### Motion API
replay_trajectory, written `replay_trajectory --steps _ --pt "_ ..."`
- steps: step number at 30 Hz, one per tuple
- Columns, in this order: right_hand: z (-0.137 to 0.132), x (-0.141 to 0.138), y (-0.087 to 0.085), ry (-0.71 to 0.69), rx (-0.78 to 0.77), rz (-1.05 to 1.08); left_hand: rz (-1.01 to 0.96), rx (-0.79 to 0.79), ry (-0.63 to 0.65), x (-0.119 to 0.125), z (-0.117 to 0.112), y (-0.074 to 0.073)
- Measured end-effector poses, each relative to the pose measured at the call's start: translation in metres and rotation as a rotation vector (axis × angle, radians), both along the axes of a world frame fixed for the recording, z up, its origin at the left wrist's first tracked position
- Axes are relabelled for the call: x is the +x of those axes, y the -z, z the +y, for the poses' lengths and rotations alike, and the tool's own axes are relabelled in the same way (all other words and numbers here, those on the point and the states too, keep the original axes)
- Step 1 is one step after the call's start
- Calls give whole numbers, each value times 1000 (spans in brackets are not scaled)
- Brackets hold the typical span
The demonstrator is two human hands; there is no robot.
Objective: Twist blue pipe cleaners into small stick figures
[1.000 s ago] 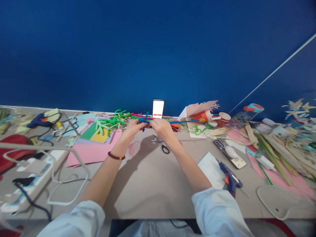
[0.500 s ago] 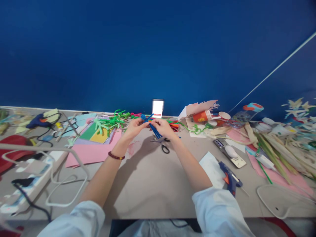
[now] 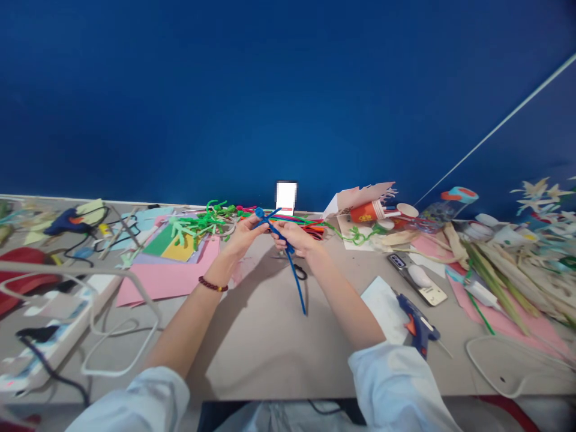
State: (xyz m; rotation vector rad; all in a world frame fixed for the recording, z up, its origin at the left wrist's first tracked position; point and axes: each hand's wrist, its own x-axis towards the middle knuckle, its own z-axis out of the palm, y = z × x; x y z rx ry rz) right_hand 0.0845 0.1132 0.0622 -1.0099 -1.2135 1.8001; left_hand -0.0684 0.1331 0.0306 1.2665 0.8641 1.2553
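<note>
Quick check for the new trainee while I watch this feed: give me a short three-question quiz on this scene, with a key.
1. Which hand wears the beaded bracelet?
2. True or false: only the right hand holds the blue pipe cleaner.
3. Which lies nearest the right sleeve: the scissors or the glue gun?

Key: 1. The left hand. 2. False. 3. The glue gun.

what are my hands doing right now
Left hand: closed, pinching the blue pipe cleaner.
Right hand: closed, gripping the same blue pipe cleaner.
</note>
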Motion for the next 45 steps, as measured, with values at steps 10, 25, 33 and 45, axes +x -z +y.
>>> replay_trajectory --steps 10,25,33,45 --pt "-7 -2 14 418 1072 -1283 122 -227 -65 3 -2 -6" --pt "-7 -5 20 355 1296 -1309 -315 -246 -64 20 -11 -5" --pt "-10 -9 14 454 1051 -915 -343 -202 -80 23 -9 -6" --pt "-1 -5 4 -3 -272 249 -311 -193 27 19 -19 -10"
